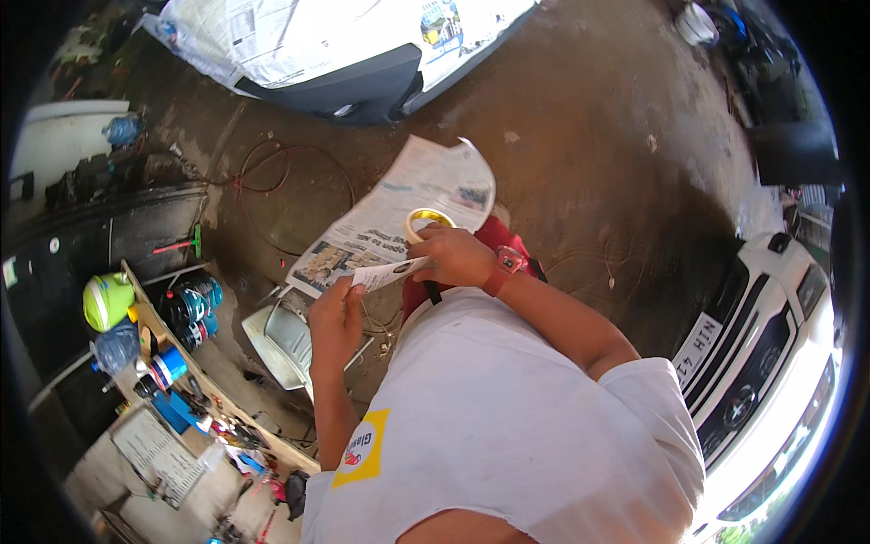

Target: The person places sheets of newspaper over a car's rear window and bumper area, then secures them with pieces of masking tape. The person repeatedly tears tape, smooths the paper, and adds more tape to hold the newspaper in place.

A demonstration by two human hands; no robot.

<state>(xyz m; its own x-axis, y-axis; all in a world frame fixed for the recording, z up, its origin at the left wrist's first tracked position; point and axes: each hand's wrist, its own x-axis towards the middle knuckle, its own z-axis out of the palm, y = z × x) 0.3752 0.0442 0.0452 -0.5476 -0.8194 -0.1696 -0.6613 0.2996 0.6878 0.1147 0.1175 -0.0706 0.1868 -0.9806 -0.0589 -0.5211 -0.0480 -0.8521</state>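
My right hand (455, 257), with a red watch on its wrist, is closed round a roll of masking tape (419, 218) and the edge of a newspaper sheet (399, 195). The roll stands out above my fingers, its inner ring yellow. To the left, my left hand (336, 319) pinches the end of a narrow printed paper strip (385, 275), which spans between both hands. I cannot tell whether this strip is a folded edge of the sheet. The newspaper spreads out ahead of my hands, its far edge curling up.
Ahead lies a dark car bumper (340, 86) partly covered with newspaper. A pale plastic chair (276, 344) stands left of my legs, near a wooden shelf (213, 390) crowded with bottles and tools. A red hose (290, 150) coils on the floor. At right stands a white car (770, 363).
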